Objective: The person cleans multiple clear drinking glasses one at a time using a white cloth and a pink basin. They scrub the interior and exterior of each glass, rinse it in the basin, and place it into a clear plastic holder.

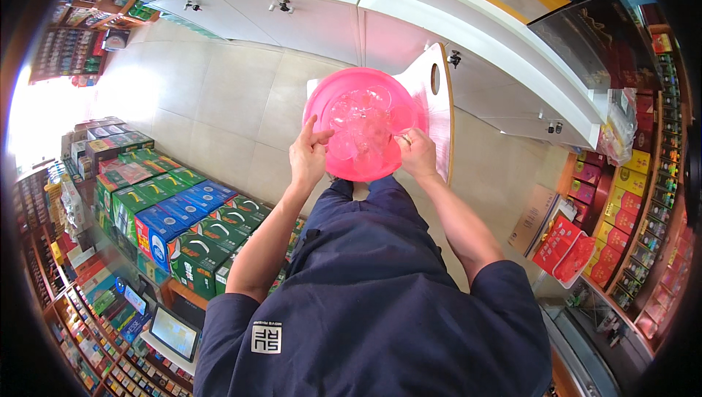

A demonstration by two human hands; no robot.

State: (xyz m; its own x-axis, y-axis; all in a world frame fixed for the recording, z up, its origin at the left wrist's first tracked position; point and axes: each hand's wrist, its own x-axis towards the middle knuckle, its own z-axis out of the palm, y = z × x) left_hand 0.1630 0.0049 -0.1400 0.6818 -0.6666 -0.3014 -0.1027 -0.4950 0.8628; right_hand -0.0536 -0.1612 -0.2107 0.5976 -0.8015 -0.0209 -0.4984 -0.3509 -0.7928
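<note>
A pink plastic basin [315, 106] rests on a white chair or stool [425, 76] in front of my legs. Several clear cups [362, 117], glass or plastic, lie jumbled inside it, and their outlines blur together. At the basin's left side, my left hand [308, 153] is held with the fingers apart and nothing in them. Its fingertips reach over the rim, close to the cups. My right hand [418, 153] is at the right side, with thumb and fingers pinched at the edge of one clear cup [402, 119]. The exact grip is partly hidden by the fingers.
White cabinets [312, 24] with small locks run along the far side. Stacked green and blue cartons [186, 210] stand on my left, near a tablet screen [174, 332]. A red bag [565, 251] and a cardboard box [532, 219] are on the right, beside product shelves [620, 199].
</note>
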